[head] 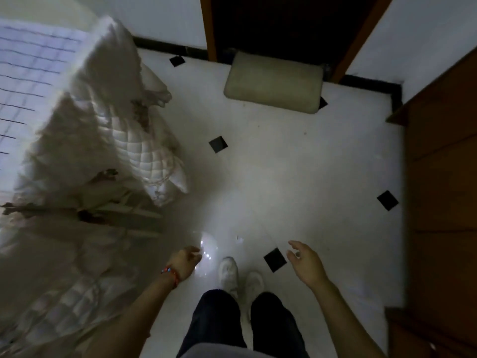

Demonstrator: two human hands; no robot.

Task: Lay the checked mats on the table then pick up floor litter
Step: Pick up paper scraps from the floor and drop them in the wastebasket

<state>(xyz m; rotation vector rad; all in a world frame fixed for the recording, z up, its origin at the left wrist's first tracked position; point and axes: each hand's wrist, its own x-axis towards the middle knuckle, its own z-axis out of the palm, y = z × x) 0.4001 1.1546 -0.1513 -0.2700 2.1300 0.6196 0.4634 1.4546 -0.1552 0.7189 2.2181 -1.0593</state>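
so we're standing over the white tiled floor (296,164), quilted cloth-covered table (85,140) on our left with the checked mat (28,73) already lying on top, blurry though. beige doormat (273,82) sits by the dark doorway ahead. left hand (184,262) hangs with fingers loosely curled, holding nothing; right hand (305,262) is spread and also bare. the only litter we can spot is a tiny pale scrap (240,239) near our shoes (240,276). risk: that glare patch beside it could hide more bits, and the dim light makes us miss them.
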